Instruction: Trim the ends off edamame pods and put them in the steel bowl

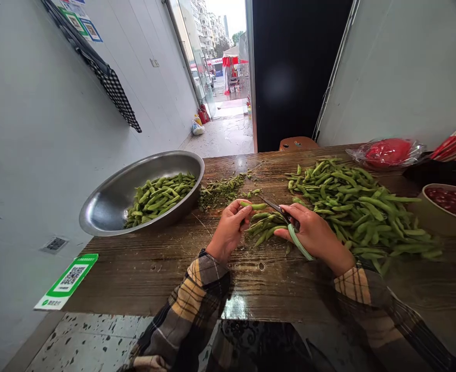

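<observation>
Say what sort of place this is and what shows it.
Probably a small eatery or food shop: a green QR-code card at the left edge of the wooden table, a big metal bowl of green pods on it, and a glass door onto a street.

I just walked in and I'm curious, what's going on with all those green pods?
A person's left hand pinches one green pod, and the right hand holds green-handled scissors with the blades close to it. A big heap of pods lies toward the right of the wooden table. More pods sit in the metal bowl on the left, and little green scraps lie beside the bowl.
</observation>
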Available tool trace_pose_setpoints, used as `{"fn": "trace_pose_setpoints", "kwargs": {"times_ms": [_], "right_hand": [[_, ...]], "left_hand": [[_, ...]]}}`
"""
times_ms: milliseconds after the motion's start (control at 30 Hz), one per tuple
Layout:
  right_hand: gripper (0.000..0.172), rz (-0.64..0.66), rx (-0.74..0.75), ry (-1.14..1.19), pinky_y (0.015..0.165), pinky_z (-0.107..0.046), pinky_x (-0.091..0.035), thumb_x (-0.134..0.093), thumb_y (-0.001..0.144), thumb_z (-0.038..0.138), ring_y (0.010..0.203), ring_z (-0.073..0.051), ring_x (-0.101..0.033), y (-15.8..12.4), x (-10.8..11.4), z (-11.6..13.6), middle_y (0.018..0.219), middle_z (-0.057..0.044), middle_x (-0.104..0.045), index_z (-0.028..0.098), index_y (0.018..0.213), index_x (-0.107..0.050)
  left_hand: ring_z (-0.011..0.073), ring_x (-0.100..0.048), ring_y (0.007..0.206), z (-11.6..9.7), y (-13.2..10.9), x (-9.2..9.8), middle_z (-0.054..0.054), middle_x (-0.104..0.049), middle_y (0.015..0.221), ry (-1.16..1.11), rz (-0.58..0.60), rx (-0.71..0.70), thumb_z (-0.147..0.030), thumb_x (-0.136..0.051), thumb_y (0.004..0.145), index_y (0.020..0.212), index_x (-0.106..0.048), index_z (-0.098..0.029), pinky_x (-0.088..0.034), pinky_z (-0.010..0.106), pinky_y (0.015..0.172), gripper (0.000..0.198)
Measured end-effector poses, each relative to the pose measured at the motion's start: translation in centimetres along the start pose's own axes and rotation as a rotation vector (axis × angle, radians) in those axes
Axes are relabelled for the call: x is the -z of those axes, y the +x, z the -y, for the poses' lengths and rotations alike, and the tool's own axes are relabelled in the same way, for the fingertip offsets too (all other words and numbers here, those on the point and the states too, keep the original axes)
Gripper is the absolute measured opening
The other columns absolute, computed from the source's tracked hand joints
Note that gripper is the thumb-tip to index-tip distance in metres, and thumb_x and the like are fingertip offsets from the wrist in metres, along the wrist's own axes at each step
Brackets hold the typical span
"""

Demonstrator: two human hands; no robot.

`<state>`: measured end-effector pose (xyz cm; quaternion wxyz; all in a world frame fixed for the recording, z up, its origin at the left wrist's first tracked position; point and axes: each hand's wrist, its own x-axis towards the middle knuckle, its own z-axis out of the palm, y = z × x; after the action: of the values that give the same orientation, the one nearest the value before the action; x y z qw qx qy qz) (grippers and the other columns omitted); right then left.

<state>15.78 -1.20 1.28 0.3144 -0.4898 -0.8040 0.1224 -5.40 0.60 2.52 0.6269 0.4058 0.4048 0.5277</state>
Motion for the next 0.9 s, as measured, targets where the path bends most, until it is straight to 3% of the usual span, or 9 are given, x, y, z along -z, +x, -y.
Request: {"fn": "trace_pose_setpoints", "kwargs": {"times_ms": [233, 633, 900], "right_hand": [[0.054, 0.056, 0.017, -0.006, 0.072, -0.035, -0.052, -0.070, 0.077, 0.044, 0.076, -0.020, -0.064, -0.1, -0.1, 0.4, 0.100, -0.006, -0.063, 0.020, 0.124, -0.054], [0.055, 0.005, 0.050, 0.068, 0.073, -0.037, -0.052, -0.065, 0.081, 0.048, 0.084, -0.023, -0.064, -0.1, -0.6, 0.0, 0.103, -0.010, -0.063, 0.017, 0.124, -0.053], [0.057, -0.001, 0.018, 0.042, 0.077, -0.038, -0.052, -0.065, 0.081, 0.049, 0.085, -0.024, -0.064, -0.1, -0.4, 0.1, 0.106, -0.010, -0.062, 0.017, 0.126, -0.052]], "left_hand": [[0.0029, -0.040, 0.050, 0.1, -0.2, -0.2, -0.002, -0.056, 0.067, -0.080, 0.021, 0.027, -0.028, -0.079, 0.064, 0.082, -0.059, -0.015, -0.022, 0.014, 0.039, 0.030], [0.0024, -0.041, 0.050, 0.9, -0.3, -0.6, 0.001, -0.060, 0.070, -0.072, 0.084, 0.091, -0.031, -0.079, 0.065, 0.082, -0.061, -0.013, -0.023, 0.013, 0.039, 0.030], [0.0027, -0.041, 0.048, 0.9, -0.3, -0.5, 0.000, -0.060, 0.068, -0.042, 0.058, 0.058, -0.031, -0.079, 0.064, 0.082, -0.061, -0.013, -0.022, 0.015, 0.040, 0.031]]}}
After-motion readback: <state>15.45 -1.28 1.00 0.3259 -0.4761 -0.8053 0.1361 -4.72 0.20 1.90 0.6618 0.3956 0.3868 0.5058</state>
